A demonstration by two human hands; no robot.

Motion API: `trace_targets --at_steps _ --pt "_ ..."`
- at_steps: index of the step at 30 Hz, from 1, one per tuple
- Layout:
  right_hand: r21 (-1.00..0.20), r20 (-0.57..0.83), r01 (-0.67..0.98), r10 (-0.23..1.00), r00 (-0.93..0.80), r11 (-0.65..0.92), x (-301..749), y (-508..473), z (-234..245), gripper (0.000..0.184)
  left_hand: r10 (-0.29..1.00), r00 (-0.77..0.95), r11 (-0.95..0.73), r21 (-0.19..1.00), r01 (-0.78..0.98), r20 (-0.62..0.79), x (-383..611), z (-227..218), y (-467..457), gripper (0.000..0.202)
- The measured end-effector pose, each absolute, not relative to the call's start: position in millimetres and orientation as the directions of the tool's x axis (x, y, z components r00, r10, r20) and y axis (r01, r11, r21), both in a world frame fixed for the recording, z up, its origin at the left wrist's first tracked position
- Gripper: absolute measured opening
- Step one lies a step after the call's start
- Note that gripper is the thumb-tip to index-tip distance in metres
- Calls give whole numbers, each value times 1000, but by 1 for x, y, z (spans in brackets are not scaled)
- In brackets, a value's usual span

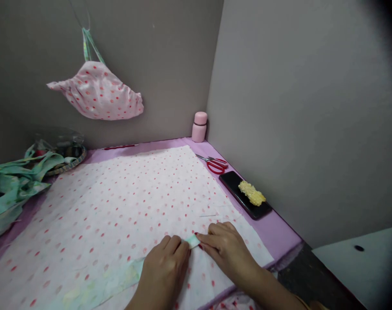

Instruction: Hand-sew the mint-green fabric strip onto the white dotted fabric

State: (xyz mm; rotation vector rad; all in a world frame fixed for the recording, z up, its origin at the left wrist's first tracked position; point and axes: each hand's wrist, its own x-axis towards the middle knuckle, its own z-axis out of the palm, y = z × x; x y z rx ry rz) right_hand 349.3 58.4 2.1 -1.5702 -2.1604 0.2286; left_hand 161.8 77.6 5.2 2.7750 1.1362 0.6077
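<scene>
A narrow mint-green fabric strip (118,279) with pale yellow patches runs from the lower left up under my left hand (166,268). That hand is closed, its fingers pressing the strip near its end. At the short stretch showing between the hands, my right hand (226,249) pinches the strip's end between thumb and forefinger. Beneath both hands a white cloth with red and pink dots (118,202) is spread over the table. A thin needle-like piece (208,215) lies on the cloth just beyond my right hand.
Red-handled scissors (217,165), a black phone (244,198) with a yellow scrunchie (252,193) on it, and a pink flask (199,127) line the right side. Green fabric (18,181) and a basket (75,161) sit at left. A dotted pink cloth piece (99,92) hangs on the back wall.
</scene>
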Motion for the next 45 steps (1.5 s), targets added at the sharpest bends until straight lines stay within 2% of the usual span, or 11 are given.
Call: trace_targets --at_steps 7,14,20,23,26,29,32,37,42,45 --pt "-469 246 841 954 -170 270 345 58 1 18 730 609 -680 242 692 309 163 3 79 19" --pt "-527 241 823 966 -95 212 342 60 -3 15 788 544 -615 322 720 289 165 1 81 15" --pt "-528 247 820 964 -102 222 342 60 -4 16 824 545 -556 398 729 153 164 6 83 18" --pt "-450 341 829 922 -185 333 339 56 -2 24 814 565 -564 413 715 134 164 8 84 21" --pt "-291 410 858 865 -288 423 335 49 -2 24 808 568 -578 396 713 157 163 6 84 20" --pt "-150 414 896 849 -328 419 334 43 -5 26 794 568 -605 376 702 216 162 3 84 19" --pt "-60 401 917 850 -340 395 336 39 -8 28 763 587 -646 368 669 271 160 2 83 22" --pt "-38 376 928 866 -330 370 340 36 -8 27 723 635 -690 353 633 274 156 4 83 21" --pt "-41 354 926 872 -337 375 341 40 -5 27 801 558 -575 535 619 215 145 3 86 19" --pt "-48 346 923 874 -342 381 341 41 -4 30 825 528 -536 576 617 202 138 4 88 20"
